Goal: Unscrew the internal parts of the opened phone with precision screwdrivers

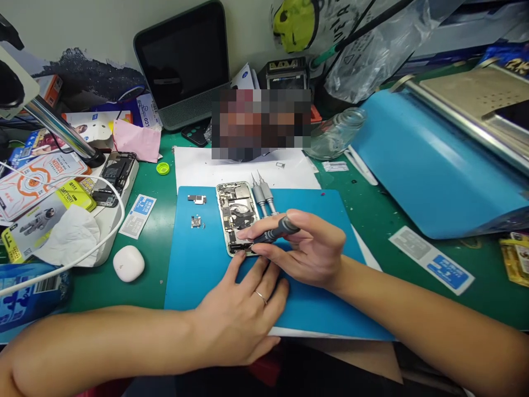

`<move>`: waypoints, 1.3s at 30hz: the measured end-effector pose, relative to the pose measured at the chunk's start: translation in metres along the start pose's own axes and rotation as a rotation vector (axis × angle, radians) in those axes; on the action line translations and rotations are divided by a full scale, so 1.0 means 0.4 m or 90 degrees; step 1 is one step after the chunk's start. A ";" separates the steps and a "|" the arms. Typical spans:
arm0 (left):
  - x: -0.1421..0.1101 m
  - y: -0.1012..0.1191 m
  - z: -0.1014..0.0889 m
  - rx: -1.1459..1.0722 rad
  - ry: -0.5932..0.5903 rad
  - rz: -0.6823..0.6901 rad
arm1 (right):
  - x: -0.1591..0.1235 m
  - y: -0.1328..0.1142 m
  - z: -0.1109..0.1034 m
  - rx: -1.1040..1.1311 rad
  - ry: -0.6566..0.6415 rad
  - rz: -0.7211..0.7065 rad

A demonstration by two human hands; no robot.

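Note:
An opened smartphone (237,209) with its inner parts bare lies on the blue mat (182,275). My right hand (316,245) grips a dark grey screwdriver (273,231) between thumb and fingers, its tip end over the phone's lower part. The exact spot under the tip is hidden by my fingers. My left hand (248,303) lies palm down on the mat, fingers apart, with the index fingertip at the phone's bottom edge. Two grey screwdrivers (263,194) rest right of the phone. Left of it are a small metal-covered part (197,199) and a smaller component (195,221).
A white sheet (194,165) lies behind the mat. On the left are a white earbud case (129,263), a white cable (119,220) and another opened phone (113,179). A glass jar (339,132) and a bent blue sheet (433,171) stand to the right. A dark-screened display (184,60) stands behind.

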State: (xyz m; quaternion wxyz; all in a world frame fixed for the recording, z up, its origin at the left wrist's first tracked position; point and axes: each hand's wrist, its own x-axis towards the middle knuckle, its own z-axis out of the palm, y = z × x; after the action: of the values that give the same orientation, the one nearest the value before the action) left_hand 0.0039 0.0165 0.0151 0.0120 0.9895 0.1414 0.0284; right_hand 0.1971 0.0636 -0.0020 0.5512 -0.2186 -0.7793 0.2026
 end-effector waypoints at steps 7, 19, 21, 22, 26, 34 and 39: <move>0.002 -0.004 0.004 -0.010 -0.001 -0.005 | 0.001 0.014 0.020 0.056 0.002 0.058; 0.000 -0.005 -0.003 -0.028 -0.022 -0.003 | -0.004 0.022 0.024 0.044 0.002 0.067; 0.001 -0.004 -0.003 -0.025 -0.022 -0.001 | -0.006 0.025 0.027 0.048 0.000 0.076; 0.000 -0.004 -0.003 -0.024 -0.023 0.000 | -0.008 0.026 0.028 0.050 -0.002 0.079; -0.001 -0.005 -0.004 -0.024 -0.022 0.000 | -0.009 0.029 0.028 0.044 -0.008 0.081; -0.001 -0.007 -0.006 -0.028 -0.023 0.001 | -0.010 0.025 0.020 0.038 -0.025 0.073; 0.000 -0.007 -0.007 -0.022 -0.027 0.002 | -0.010 0.027 0.019 0.048 -0.019 0.062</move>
State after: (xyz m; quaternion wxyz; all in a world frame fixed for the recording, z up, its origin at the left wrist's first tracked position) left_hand 0.0029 0.0193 0.0177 0.0322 0.9897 0.1392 0.0099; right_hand 0.1921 0.0696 -0.0134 0.5371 -0.2324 -0.7676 0.2614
